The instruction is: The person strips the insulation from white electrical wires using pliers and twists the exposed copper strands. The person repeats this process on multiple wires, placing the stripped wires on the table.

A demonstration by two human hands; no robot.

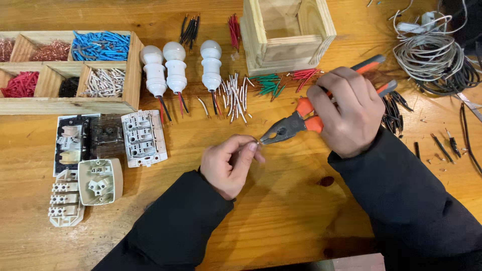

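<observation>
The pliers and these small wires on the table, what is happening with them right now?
A person in black sleeves works at a wooden table. The right hand holds orange-handled pliers, whose tip meets a small wire piece pinched in the left hand's fingers. Three white bulb sockets, cut wire pieces and a wooden tray of sorted wires lie behind; switch parts sit at the left.
</observation>
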